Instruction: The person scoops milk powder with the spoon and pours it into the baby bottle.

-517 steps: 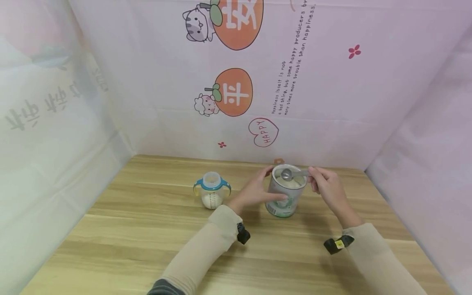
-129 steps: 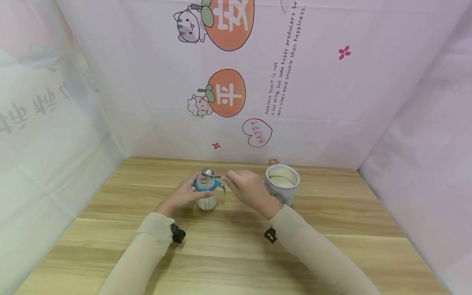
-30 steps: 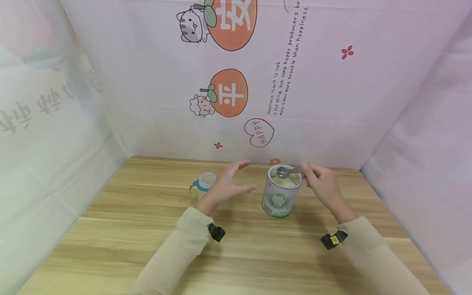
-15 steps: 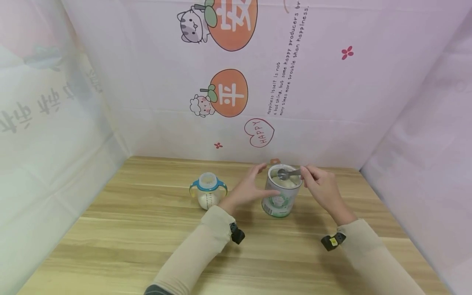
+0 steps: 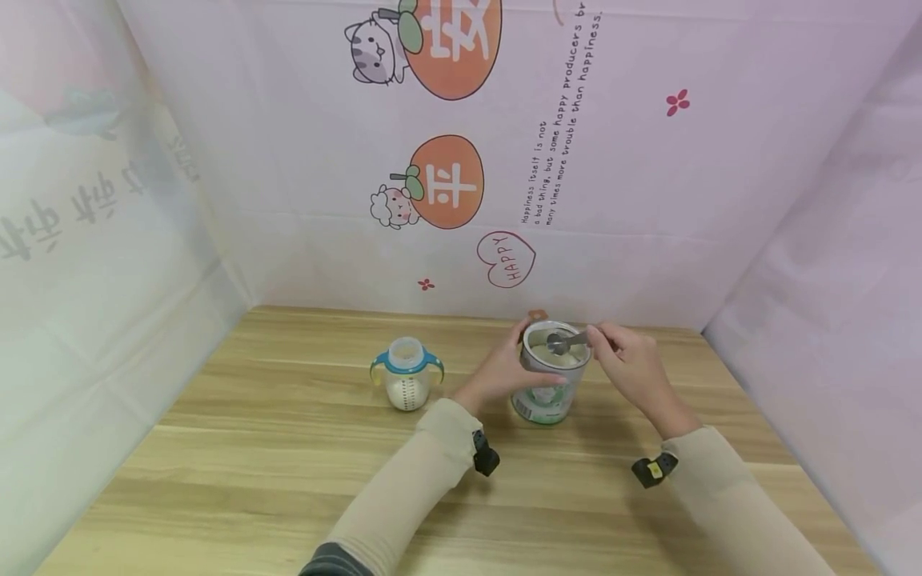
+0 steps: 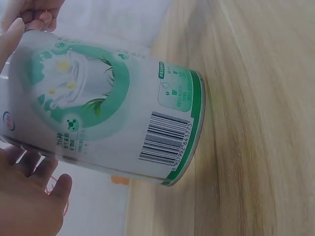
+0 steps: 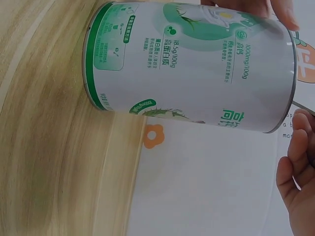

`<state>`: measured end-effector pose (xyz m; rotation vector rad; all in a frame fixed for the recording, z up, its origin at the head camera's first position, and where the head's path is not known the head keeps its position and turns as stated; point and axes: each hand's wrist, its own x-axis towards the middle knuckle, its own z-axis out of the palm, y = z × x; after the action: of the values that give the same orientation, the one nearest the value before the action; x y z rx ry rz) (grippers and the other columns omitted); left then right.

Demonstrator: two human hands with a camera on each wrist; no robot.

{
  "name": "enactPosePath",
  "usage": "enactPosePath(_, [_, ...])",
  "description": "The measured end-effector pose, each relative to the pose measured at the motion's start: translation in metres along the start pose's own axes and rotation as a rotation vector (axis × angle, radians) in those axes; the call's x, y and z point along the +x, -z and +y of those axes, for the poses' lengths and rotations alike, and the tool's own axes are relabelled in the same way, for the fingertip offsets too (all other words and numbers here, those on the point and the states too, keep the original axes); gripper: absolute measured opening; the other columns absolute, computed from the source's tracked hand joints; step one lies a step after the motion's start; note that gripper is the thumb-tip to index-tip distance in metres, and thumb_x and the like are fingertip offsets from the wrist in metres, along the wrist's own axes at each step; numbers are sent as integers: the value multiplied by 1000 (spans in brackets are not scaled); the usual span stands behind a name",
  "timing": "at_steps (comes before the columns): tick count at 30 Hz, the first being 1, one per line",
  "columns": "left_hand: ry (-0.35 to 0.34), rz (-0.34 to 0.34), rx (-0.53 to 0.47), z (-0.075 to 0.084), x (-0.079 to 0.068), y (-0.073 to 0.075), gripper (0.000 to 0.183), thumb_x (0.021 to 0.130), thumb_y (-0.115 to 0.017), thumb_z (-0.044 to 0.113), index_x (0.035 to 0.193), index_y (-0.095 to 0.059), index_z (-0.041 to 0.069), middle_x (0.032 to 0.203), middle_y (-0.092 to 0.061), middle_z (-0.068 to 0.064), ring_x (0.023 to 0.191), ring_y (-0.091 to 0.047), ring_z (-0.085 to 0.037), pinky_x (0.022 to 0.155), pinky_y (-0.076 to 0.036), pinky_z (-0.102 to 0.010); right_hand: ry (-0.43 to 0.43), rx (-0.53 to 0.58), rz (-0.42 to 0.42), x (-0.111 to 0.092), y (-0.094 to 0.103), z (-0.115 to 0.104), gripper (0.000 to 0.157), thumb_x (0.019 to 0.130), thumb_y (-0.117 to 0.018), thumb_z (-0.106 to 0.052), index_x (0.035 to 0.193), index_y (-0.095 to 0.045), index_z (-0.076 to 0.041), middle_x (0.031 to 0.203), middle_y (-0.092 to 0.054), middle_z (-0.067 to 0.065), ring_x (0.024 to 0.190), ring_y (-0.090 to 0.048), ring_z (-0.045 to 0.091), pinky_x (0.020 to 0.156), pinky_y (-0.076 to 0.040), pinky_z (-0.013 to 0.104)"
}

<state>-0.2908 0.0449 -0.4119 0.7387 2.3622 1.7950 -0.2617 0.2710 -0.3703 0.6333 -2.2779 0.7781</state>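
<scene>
A white-and-green can of milk powder stands upright on the table, uncovered, with pale powder inside. My left hand grips its side, thumb across the front and fingers round the far side. In the left wrist view the can fills the middle, its barcode facing the camera. Between thumb and fingers, my right hand pinches the handle of a metal measuring spoon, whose round bowl is within the can's mouth. The right wrist view shows curled fingers beside the rim. Left of the can stands a lidless baby bottle with blue handles.
The wood-grain table runs back to a printed cloth wall close behind the can. Cloth also hangs along the left and right sides. White contents fill the lower part of the bottle.
Within the last second my left hand moved right from the bottle to the can and took hold of it. Earlier, both hands were at the bottle, with the spoon over its mouth.
</scene>
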Motion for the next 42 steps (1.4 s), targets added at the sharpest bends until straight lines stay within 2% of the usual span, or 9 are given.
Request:
enactPosePath(7, [-40, -6, -25, -2, 6, -7, 112, 71, -94, 32, 158, -23, 30, 156, -34, 14, 137, -39, -10, 111, -34, -41, 47, -26, -18, 1, -1, 1, 15, 100, -61, -11, 91, -72, -7, 71, -61, -4, 60, -51, 11, 53, -44, 26])
enactPosePath(10, [-43, 2, -32, -3, 7, -9, 108, 71, -94, 31, 157, -28, 27, 154, -37, 12, 135, -42, -10, 110, -36, -40, 79, -57, -19, 3, -1, 0, 14, 99, -62, -10, 91, -72, -5, 70, -60, -3, 61, -51, 12, 54, -45, 30])
enactPosePath(17, [-38, -12, -59, -5, 7, -9, 99, 72, -93, 31, 152, -34, 28, 143, -48, 9, 126, -50, -10, 105, -41, -37, 150, -91, -46, 6, 0, 0, 8, 95, -68, -6, 96, -73, 0, 89, -71, 10, 77, -67, 23, 64, -56, 44])
enactPosePath(21, [-38, -26, -72, -6, 8, -11, 98, 73, -93, 31, 152, -34, 25, 140, -51, 7, 126, -52, -15, 105, -41, -39, 175, -84, -67, 8, -2, -1, 8, 94, -70, -5, 98, -74, 0, 93, -72, 11, 83, -69, 26, 67, -58, 45])
enactPosePath(25, [-21, -32, -65, -6, 8, -11, 100, 74, -92, 32, 153, -32, 24, 143, -49, 6, 127, -51, -14, 105, -41, -39, 203, -102, -85, 10, -6, -3, 10, 92, -73, -5, 100, -75, 0, 95, -73, 12, 86, -70, 28, 69, -59, 44])
enactPosePath(30, [-35, -47, -80, -5, 7, -10, 99, 75, -91, 30, 153, -31, 23, 145, -48, 0, 124, -52, -12, 103, -43, -36, 235, -128, -105, 13, -10, -5, 10, 89, -76, -6, 98, -74, -1, 92, -72, 11, 77, -65, 22, 62, -56, 39])
enactPosePath(34, [-55, -52, -101, -6, 6, -9, 96, 76, -91, 27, 152, -32, 23, 146, -48, -6, 124, -53, -13, 103, -43, -35, 234, -139, -123, 14, -14, -5, 9, 91, -75, -8, 97, -74, 0, 91, -72, 11, 76, -63, 21, 62, -54, 38])
enactPosePath(39, [-63, -57, -114, -8, 6, -9, 93, 76, -90, 26, 150, -34, 22, 144, -49, -8, 123, -55, -17, 100, -45, -33, 225, -165, -178, 16, -17, -6, 9, 93, -72, -8, 93, -74, 0, 90, -72, 13, 84, -65, 29, 69, -56, 44])
enactPosePath(42, [-70, -56, -123, -8, 7, -8, 92, 76, -91, 26, 149, -35, 22, 143, -50, -6, 122, -55, -17, 99, -46, -32, 227, -174, -227, 19, -16, -10, 8, 93, -71, -8, 92, -74, 0, 87, -72, 11, 82, -66, 27, 70, -56, 44])
